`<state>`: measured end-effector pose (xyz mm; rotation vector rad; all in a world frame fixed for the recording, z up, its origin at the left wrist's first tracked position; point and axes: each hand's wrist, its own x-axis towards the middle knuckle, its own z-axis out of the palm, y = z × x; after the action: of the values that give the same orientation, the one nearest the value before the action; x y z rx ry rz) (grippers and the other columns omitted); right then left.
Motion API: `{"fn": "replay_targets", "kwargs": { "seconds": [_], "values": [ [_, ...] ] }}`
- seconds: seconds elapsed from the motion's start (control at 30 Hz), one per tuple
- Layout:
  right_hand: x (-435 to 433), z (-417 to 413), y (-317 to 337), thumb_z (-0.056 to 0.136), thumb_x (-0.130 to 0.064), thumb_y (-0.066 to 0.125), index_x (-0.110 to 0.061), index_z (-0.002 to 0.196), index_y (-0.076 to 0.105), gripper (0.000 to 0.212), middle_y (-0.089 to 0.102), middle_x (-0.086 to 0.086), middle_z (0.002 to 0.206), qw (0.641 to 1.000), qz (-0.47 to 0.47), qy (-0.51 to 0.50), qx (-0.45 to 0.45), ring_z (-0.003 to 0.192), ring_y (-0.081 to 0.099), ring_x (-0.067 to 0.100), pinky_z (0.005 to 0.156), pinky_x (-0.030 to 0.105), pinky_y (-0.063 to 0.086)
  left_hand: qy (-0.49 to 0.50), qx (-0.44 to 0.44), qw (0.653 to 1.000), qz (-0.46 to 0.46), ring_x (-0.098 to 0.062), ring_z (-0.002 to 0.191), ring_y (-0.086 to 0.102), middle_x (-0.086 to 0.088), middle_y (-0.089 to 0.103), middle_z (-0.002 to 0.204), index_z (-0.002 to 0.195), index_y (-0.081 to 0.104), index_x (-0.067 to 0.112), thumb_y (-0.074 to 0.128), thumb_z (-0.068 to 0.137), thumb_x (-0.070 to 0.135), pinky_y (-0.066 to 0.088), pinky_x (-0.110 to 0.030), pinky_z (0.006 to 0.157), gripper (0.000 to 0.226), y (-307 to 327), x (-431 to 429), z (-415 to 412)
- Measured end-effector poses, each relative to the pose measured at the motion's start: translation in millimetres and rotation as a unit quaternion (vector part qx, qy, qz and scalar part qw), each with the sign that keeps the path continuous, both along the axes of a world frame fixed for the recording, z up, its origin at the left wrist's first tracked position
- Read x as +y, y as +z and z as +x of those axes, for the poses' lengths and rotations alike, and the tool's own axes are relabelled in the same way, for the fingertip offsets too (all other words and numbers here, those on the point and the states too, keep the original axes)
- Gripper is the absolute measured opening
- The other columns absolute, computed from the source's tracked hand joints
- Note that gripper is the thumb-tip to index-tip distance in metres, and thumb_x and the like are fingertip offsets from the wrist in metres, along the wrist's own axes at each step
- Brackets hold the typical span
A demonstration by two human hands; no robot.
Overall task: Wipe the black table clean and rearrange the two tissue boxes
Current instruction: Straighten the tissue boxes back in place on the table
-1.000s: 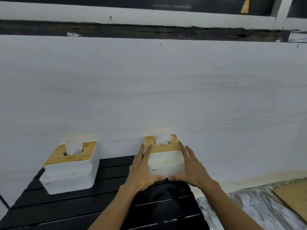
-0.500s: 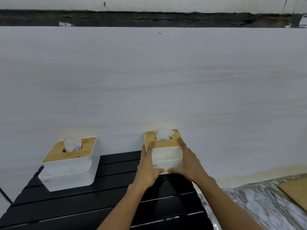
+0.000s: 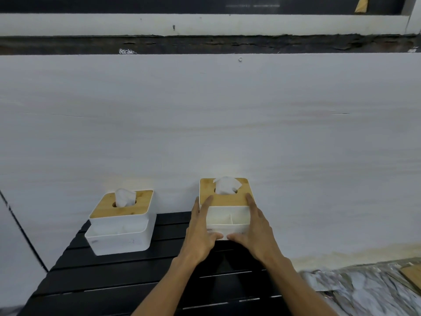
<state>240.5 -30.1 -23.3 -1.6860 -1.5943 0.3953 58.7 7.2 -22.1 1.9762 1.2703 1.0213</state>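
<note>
Two white tissue boxes with bamboo lids stand on the black slatted table [image 3: 118, 279] against the white wall. The left tissue box [image 3: 120, 221] sits untouched at the table's back left. The right tissue box [image 3: 225, 209] is at the back right corner, a tissue sticking up from its lid. My left hand [image 3: 200, 233] grips its left side and my right hand [image 3: 258, 231] grips its right side, thumbs meeting at the front lower edge. No cloth is in view.
A white wall [image 3: 205, 122] rises directly behind the table. A crinkled silver sheet [image 3: 364, 290] and a cardboard piece [image 3: 413, 273] lie on the floor at the lower right. A dark line [image 3: 22, 231] runs down the wall at the left.
Both hands have stayed clamped on the right tissue box, sliding further along its sides toward the lid. The box sits slightly closer to the wall; the camera view shifted.
</note>
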Motion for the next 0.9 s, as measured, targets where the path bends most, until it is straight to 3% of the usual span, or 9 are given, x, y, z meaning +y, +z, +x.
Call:
{"fn": "replay_targets", "kwargs": {
  "seconds": [0.13,0.3,0.43,0.6,0.73,0.83,0.9],
  "values": [
    [3.4,-20.2,1.3,0.067,-0.043,0.084,-0.041,0.156,-0.005,0.126,0.043,-0.002,0.138,1.0,0.01,0.014,0.011,0.104,0.041,0.008,0.082,0.026,0.039,0.01,-0.003,1.0,0.016,-0.014,0.136,0.035,0.011,0.012,0.16,0.145,0.015,0.057,0.08,0.075,0.009,0.048,-0.034,0.102,0.107,1.8,-0.2,-19.2],
    [11.0,-35.5,-3.4,0.064,-0.045,0.083,-0.044,0.155,-0.008,0.129,0.042,0.003,0.145,0.999,-0.014,0.029,0.002,0.118,0.053,0.021,0.091,0.035,0.049,0.022,-0.002,1.0,0.002,-0.013,0.133,0.037,0.01,0.016,0.158,0.145,0.017,0.055,0.082,0.074,0.012,0.046,-0.035,0.104,0.106,-7.3,3.8,-37.2],
    [15.5,-39.7,-4.5,0.066,-0.043,0.084,-0.042,0.154,-0.008,0.127,0.042,0.004,0.143,0.999,-0.028,0.038,-0.015,0.12,0.054,0.024,0.092,0.037,0.048,0.025,-0.001,1.0,-0.006,-0.015,0.133,0.038,0.009,0.019,0.155,0.146,0.018,0.053,0.083,0.073,0.014,0.044,-0.036,0.106,0.105,-15.4,9.4,-43.2],
    [21.5,-43.2,-5.2,0.065,-0.041,0.085,-0.041,0.154,-0.003,0.126,0.046,0.004,0.137,0.998,-0.039,0.035,-0.024,0.113,0.055,0.023,0.087,0.036,0.049,0.021,0.001,0.999,-0.03,-0.015,0.133,0.036,0.009,0.017,0.157,0.147,0.018,0.05,0.083,0.073,0.016,0.039,-0.023,0.099,0.105,-20.0,16.4,-48.6],
    [24.7,-42.3,-4.8,0.064,-0.04,0.086,-0.041,0.152,0.001,0.122,0.048,0.003,0.133,0.998,-0.036,0.043,-0.028,0.1,0.049,0.017,0.081,0.032,0.044,0.02,0.007,0.999,-0.032,-0.016,0.137,0.034,0.01,0.016,0.158,0.147,0.018,0.05,0.085,0.072,0.019,0.04,-0.03,0.105,0.105,-20.7,20.9,-50.2],
    [25.5,-42.8,-5.8,0.064,-0.041,0.086,-0.04,0.153,-0.001,0.124,0.047,0.003,0.132,0.998,-0.044,0.035,-0.032,0.106,0.053,0.021,0.082,0.034,0.045,0.023,0.011,0.999,-0.032,-0.018,0.137,0.035,0.009,0.017,0.158,0.147,0.017,0.052,0.085,0.072,0.019,0.04,-0.036,0.108,0.106,-21.5,21.9,-50.5],
    [26.6,-43.0,-6.5,0.065,-0.04,0.086,-0.04,0.153,-0.001,0.124,0.045,0.001,0.127,0.998,-0.045,0.036,-0.035,0.099,0.05,0.019,0.08,0.034,0.043,0.022,0.017,0.999,-0.026,-0.018,0.136,0.035,0.009,0.017,0.158,0.147,0.017,0.05,0.085,0.072,0.02,0.04,-0.036,0.108,0.106,-22.5,22.1,-50.5]
  ]
}}
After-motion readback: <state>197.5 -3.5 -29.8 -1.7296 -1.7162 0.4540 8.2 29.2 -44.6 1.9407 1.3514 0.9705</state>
